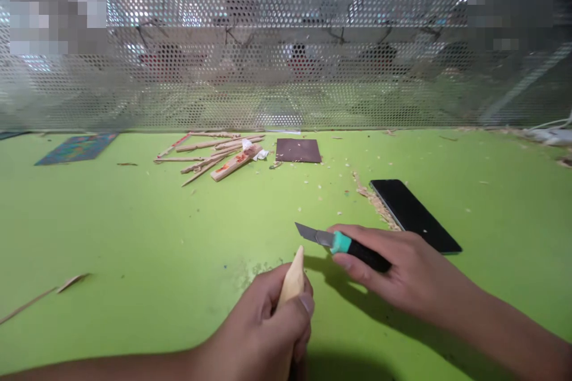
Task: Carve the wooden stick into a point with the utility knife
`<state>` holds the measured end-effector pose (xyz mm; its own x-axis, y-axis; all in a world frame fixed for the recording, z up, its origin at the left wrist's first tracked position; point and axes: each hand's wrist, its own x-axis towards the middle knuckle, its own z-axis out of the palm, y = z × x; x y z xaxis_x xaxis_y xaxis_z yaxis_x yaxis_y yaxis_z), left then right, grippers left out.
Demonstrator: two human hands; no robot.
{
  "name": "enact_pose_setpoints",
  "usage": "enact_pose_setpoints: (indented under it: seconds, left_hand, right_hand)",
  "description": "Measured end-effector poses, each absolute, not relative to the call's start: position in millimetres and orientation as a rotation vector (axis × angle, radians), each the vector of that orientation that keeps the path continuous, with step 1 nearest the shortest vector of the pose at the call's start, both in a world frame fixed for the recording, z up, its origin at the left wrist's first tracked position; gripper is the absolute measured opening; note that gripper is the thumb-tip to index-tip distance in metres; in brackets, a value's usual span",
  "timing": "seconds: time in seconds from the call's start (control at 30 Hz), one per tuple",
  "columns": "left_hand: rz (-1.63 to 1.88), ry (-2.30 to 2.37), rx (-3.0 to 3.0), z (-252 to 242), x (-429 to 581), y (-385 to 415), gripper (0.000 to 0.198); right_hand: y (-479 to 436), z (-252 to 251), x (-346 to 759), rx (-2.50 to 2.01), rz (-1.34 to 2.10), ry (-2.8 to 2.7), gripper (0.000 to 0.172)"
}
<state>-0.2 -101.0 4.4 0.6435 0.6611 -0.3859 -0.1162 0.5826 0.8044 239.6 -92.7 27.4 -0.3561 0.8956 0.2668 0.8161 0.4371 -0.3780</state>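
My left hand (272, 321) is wrapped round a pale wooden stick (294, 281), its whittled, pointed tip facing away from me. The lower part of the stick is hidden in my fist. In my right hand (393, 262) is a carving knife (357, 250) with a black and teal handle. Its slanted blade points left, a little above and beyond the tip of the stick, and looks apart from it. Just past my right hand lies a black phone (413, 214), with a line of wood shavings (378, 205) along its left edge.
Toward the back of the green table (134, 238) are carved wooden sticks (210, 158), a stained wood block (236, 162) with crumpled tissue (257, 149), and brown sandpaper (298, 150). A colourful sheet (77, 149) is at left. A perforated metal screen (286, 83) closes the far edge.
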Motion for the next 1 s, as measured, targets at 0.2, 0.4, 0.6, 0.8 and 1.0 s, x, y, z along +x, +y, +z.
enact_pose_setpoints:
  seconds: [0.2,0.4,0.6,0.8,1.0]
  left_hand:
    - [0.495,0.723,0.762,11,4,-94,0.057]
    - [0.527,0.721,0.749,12,5,-93,0.054]
    - [0.509,0.788,0.803,5,5,-93,0.060]
    - [0.573,0.826,0.805,-11,6,-102,0.051]
    - [0.617,0.705,0.843,-8,5,-103,0.057]
  right_hand:
    - [-95,27,239,-1.432,0.280,-2.266,0.043]
    - [-94,27,239,-1.429,0.321,-2.266,0.037]
    - [-91,24,240,-1.503,0.316,-2.264,0.038]
    - [-89,21,239,-1.546,0.303,-2.285,0.038]
    - [-92,13,240,-1.574,0.335,-2.261,0.041]
